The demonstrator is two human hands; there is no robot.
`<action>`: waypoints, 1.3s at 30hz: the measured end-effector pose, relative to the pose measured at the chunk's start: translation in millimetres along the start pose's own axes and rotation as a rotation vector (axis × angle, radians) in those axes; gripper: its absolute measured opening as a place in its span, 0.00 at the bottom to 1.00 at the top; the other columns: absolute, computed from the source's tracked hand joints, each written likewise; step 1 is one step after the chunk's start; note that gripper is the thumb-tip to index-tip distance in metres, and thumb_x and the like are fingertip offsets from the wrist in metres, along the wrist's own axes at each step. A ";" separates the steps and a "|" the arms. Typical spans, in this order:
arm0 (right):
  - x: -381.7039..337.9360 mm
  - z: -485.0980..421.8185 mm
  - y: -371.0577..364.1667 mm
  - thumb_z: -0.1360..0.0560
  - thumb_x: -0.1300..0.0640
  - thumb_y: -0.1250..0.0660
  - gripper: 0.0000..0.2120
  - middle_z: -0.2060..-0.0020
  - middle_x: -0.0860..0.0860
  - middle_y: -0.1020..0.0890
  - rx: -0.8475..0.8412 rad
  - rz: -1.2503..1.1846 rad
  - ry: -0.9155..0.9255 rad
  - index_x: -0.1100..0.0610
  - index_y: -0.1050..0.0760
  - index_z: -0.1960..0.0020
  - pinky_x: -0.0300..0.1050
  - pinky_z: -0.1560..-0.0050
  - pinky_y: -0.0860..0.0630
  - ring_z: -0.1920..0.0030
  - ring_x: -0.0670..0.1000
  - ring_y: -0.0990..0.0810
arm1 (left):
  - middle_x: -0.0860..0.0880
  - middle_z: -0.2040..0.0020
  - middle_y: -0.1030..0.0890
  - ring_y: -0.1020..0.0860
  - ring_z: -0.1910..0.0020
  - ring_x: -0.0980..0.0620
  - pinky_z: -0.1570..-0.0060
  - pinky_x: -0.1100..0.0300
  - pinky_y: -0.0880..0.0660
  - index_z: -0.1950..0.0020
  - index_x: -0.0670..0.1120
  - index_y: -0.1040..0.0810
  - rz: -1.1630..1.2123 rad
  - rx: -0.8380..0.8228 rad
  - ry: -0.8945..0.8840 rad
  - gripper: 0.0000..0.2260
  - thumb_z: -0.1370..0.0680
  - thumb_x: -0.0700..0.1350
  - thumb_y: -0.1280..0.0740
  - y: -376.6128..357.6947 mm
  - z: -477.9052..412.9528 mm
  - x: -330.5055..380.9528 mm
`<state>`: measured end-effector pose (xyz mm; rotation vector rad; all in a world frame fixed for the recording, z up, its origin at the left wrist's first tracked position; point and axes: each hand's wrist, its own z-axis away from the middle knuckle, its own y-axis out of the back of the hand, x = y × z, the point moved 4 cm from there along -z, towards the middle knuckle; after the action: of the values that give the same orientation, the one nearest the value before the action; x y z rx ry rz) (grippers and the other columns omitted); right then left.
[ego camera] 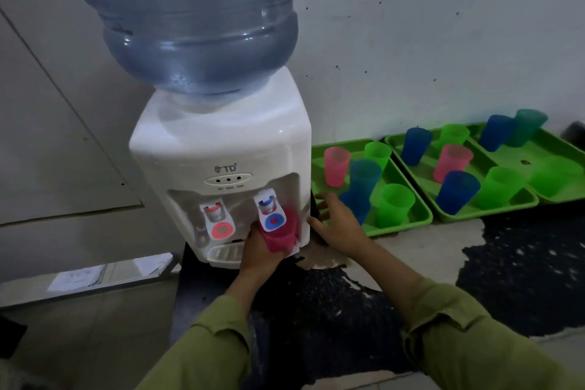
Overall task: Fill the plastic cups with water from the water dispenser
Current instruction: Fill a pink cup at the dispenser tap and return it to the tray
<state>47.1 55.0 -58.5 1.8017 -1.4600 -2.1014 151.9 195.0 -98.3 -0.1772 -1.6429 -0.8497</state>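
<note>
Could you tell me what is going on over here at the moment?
A person is working at the water dispenser. The left hand holds a pink cup under the blue tap, while the right hand rests open against the dispenser's side. Other coloured cups stand in three green trays on the right.

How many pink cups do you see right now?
3. The left hand holds the first pink cup under the blue tap; the second pink cup stands back-left in the nearest tray; the third pink cup in the middle tray. Overlapping cups could hide more.
</note>
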 end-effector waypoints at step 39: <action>-8.4 20.4 -90.0 0.37 0.38 0.26 0.35 0.44 0.53 0.20 0.067 0.044 -0.371 0.53 0.30 0.36 0.45 0.49 0.24 0.44 0.54 0.20 | 0.41 0.58 0.20 0.21 0.57 0.42 0.51 0.49 0.23 0.61 0.47 0.27 0.094 0.107 0.165 0.09 0.22 0.43 0.42 50.2 8.8 50.3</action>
<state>81.7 123.0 -111.1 1.4342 -1.6421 -2.4924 158.7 219.9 -31.5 -0.1059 -1.5092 -0.6854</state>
